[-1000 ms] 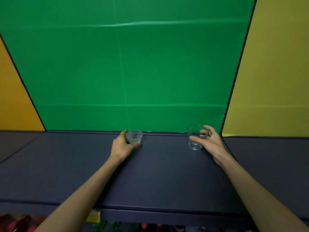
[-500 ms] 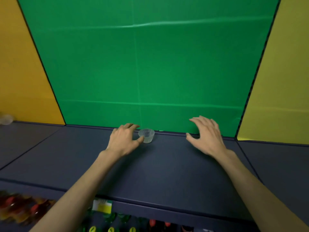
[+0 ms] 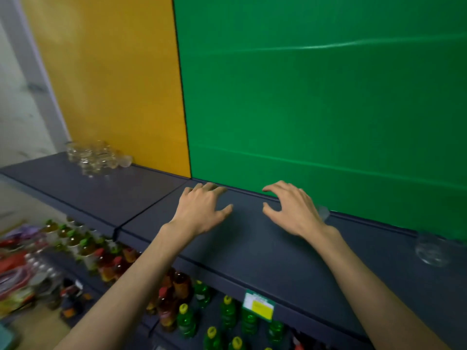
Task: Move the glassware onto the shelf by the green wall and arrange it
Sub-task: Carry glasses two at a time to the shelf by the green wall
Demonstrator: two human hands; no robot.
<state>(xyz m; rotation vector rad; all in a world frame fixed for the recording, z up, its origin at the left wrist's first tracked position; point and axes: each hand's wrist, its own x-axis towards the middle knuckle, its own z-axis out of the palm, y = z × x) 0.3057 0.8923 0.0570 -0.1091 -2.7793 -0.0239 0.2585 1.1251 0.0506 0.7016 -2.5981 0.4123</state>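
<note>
Both hands hover over the dark shelf (image 3: pixel 252 248) below the green wall (image 3: pixel 328 109), holding nothing. My left hand (image 3: pixel 202 210) has its fingers spread and relaxed, and so does my right hand (image 3: pixel 293 210). A small ribbed glass (image 3: pixel 323 212) peeks out just behind my right wrist, by the wall. A clear tumbler (image 3: pixel 430 251) stands on the shelf at the far right. Several more glasses (image 3: pixel 97 156) cluster at the far left of the shelf, in front of the orange wall.
Lower shelves below hold rows of bottles with green and yellow caps (image 3: pixel 212 322) and red-capped drinks (image 3: pixel 108 261). A yellow price tag (image 3: pixel 259 305) hangs on the shelf's front edge. Packaged goods (image 3: pixel 15 274) lie at the lower left.
Both hands have let go of their glasses and come away empty. The view has swung left, so the two placed glasses now sit to the right and the glass cluster has appeared.
</note>
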